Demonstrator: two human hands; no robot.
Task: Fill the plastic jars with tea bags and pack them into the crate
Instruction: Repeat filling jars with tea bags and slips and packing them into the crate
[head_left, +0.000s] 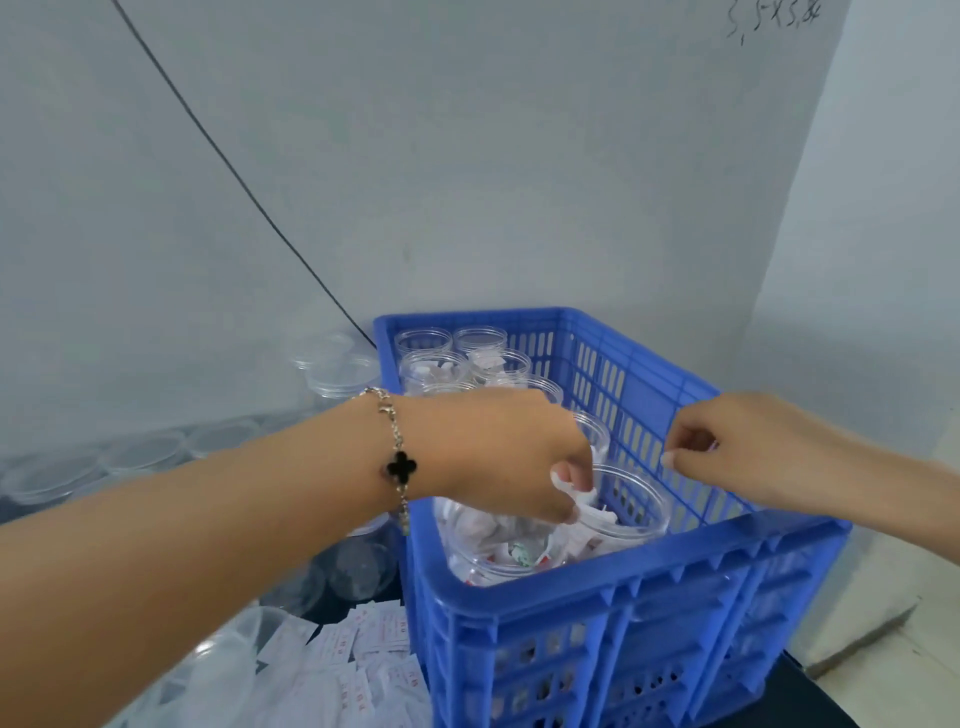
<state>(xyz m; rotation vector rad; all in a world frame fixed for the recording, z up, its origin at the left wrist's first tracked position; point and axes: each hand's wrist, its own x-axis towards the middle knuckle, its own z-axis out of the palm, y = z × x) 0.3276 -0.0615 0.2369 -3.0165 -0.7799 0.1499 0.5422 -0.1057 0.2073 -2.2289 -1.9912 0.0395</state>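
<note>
A blue slatted crate (649, 587) stands in front of me with several clear plastic jars (431, 340) inside, some holding white tea bags. My left hand (498, 452) reaches over the crate and pinches white tea bags (582, 499) at the mouth of the nearest jar (631, 506). Beside it a second near jar (493, 551) is full of bags. My right hand (748, 452) hovers over the crate's right wall with fingers curled and thumb against fingertips; whether it holds something I cannot tell.
Loose white tea bags (358, 660) lie in a heap left of the crate. Clear lids and empty jars (343, 369) are stacked along the wall to the left. A black cable (234, 161) runs down the wall. The wall corner stands close behind the crate.
</note>
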